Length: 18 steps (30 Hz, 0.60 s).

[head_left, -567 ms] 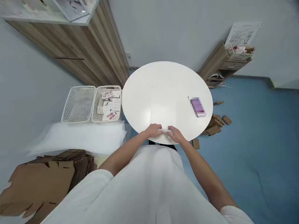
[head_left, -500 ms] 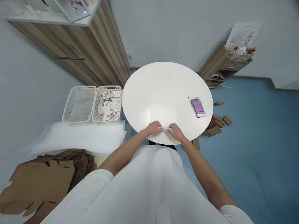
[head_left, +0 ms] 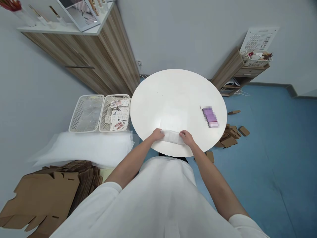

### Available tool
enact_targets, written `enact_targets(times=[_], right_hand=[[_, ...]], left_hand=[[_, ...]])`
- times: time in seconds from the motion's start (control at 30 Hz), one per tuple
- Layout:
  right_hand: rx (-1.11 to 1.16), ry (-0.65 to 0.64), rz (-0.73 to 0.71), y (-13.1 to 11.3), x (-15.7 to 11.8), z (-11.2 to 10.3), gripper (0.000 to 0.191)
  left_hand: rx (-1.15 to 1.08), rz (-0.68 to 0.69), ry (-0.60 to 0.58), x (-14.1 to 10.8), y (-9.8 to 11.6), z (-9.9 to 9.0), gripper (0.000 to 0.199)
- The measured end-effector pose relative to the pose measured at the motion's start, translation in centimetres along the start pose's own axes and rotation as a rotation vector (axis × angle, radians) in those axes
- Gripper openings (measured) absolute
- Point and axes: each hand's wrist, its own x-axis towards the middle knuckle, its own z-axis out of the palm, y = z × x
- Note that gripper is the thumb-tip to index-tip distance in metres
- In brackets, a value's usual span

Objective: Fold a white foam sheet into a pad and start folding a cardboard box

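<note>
My left hand (head_left: 157,134) grips one end of a white strip (head_left: 172,137) and my right hand (head_left: 187,137) pinches the other end, thumbs on top, fingers closed in. I take it that I hold both ends so the piece stays straight and level between them. It spans the gap between my hands at the near edge of the round table (head_left: 174,99), probably so the tabletop can back it; whether its underside touches, I cannot tell.

The purple item (head_left: 210,116) sits toward the table's right edge, perhaps to be out of my way. Just left of the table stand a basket of printed cards (head_left: 114,131) and a basket of clear plastic (head_left: 77,119), with white sheets (head_left: 94,145) in front of them, likely placed for easy reach from the table.
</note>
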Motion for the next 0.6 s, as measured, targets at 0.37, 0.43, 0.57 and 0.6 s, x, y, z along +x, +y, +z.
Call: enact_targets(times=[0.37, 0.43, 0.57, 0.6], right_hand=[[-0.232, 0.415, -0.172, 1.9, -1.1, 0.1, 0.038], [-0.334, 0.352, -0.312, 1.6, -1.4, 0.4, 0.035], [-0.540, 0.067, -0.526, 0.8, -1.8, 1.0, 0.041], [-0.574, 0.028, -0.535, 0.7, -1.9, 1.1, 0.043]], left_hand=[[0.430, 0.069, 0.288, -1.8, 0.4, 0.4, 0.062], [0.512, 0.276, 0.287, -2.1, 0.8, 0.8, 0.071], [0.631, 0.596, 0.082, -2.1, 1.1, 2.1, 0.065], [0.644, 0.604, 0.055, -2.1, 1.1, 2.4, 0.064]])
